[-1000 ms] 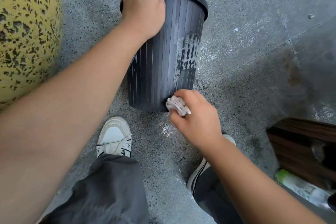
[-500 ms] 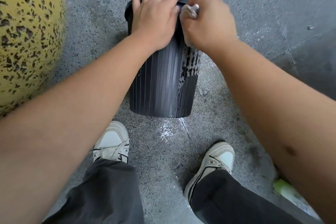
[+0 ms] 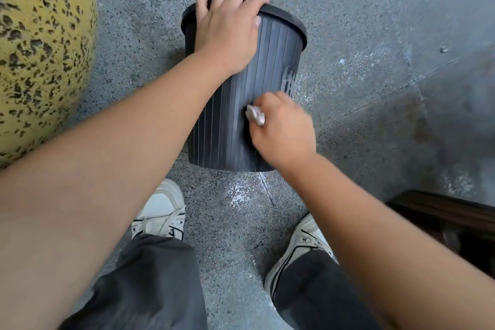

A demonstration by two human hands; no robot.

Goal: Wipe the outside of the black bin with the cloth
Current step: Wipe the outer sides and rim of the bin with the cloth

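Head view shows the left hand [image 3: 227, 32] gripping the bin [image 3: 241, 120] by its rim. Just below, the right hand [image 3: 284, 131] pinches the cloth [image 3: 255, 114] against the upright ribbed wall; a pale smear [image 3: 289, 80] remains above this nearer hand.

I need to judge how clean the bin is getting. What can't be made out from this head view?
- Far side and inside of the black bin: turned away from the camera, and the left hand covers part of the rim.
- Most of the cloth: bunched inside the right hand.
- The wall under that hand: covered.
- Pale smear on the bin's right side: blurred, so residue or wetness cannot be told.
- Brown wooden object: cut off by the right edge.
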